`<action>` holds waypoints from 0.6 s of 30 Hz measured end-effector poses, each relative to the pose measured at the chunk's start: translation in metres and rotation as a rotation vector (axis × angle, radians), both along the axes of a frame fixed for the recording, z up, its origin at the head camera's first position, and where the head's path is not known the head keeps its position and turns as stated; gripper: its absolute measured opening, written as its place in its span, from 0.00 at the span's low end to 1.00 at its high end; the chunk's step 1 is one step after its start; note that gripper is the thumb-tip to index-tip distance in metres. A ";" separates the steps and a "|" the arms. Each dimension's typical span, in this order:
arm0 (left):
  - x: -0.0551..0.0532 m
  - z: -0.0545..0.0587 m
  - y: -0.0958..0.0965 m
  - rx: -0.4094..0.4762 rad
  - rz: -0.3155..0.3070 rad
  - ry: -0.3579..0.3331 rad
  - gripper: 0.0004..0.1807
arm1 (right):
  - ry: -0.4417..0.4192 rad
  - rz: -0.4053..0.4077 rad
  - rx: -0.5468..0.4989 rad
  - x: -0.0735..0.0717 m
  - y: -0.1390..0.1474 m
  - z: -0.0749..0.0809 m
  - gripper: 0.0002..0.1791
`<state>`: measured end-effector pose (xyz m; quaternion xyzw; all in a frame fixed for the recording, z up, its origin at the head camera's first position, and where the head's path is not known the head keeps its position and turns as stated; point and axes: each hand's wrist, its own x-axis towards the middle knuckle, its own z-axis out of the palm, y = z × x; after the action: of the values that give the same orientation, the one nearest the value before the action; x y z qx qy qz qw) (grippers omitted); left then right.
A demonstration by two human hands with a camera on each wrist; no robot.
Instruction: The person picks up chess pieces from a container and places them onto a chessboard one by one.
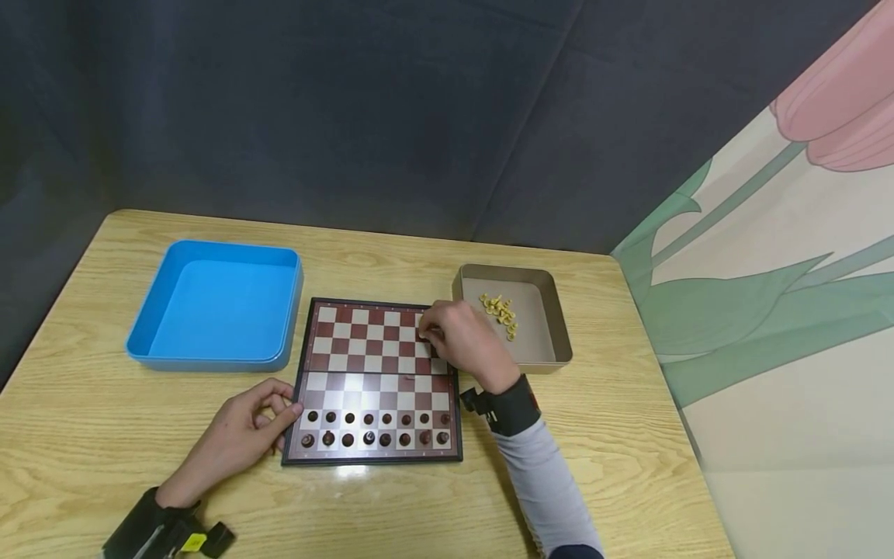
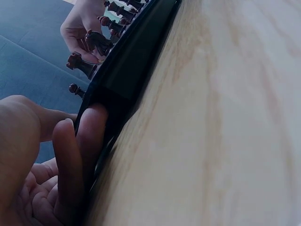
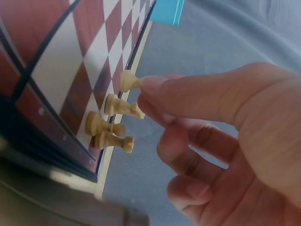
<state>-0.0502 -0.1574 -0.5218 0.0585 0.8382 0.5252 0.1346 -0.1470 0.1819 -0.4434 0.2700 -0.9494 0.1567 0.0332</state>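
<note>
My right hand [image 1: 464, 338] is over the far right part of the chessboard [image 1: 356, 380], its thumb and index finger pinching a light chess pawn [image 3: 128, 81]; the fingertips hide the pawn's top. Beside it on the board stand a light knight [image 3: 117, 106], another light pawn [image 3: 101, 126] and a light rook [image 3: 113, 141]. Along the board's left edge, my left hand [image 1: 244, 427] grips the rim, thumb on top and fingers against the side [image 2: 91, 127]. Two rows of dark chess pieces [image 1: 369, 439] stand upright on the near side of the board.
A blue tray [image 1: 213, 362] is at the back left of the wooden table [image 1: 628, 466]. Right behind the board, partly covered by the right hand, sits a grey-brown box [image 1: 552, 318] with several loose yellowish pieces [image 1: 499, 308] in it. A dark curtain hangs behind the table.
</note>
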 end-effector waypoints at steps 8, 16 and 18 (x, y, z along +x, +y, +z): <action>0.000 0.000 0.000 -0.009 -0.005 0.003 0.21 | -0.016 -0.005 -0.005 0.000 0.000 -0.001 0.04; 0.000 0.005 0.001 -0.010 -0.002 -0.001 0.21 | -0.021 -0.010 -0.004 -0.001 0.001 -0.003 0.05; 0.000 0.005 0.002 -0.015 0.002 -0.009 0.20 | -0.023 -0.007 -0.006 -0.001 0.001 -0.003 0.05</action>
<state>-0.0501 -0.1558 -0.5171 0.0543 0.8416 0.5193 0.1382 -0.1481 0.1832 -0.4469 0.2646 -0.9503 0.1625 0.0237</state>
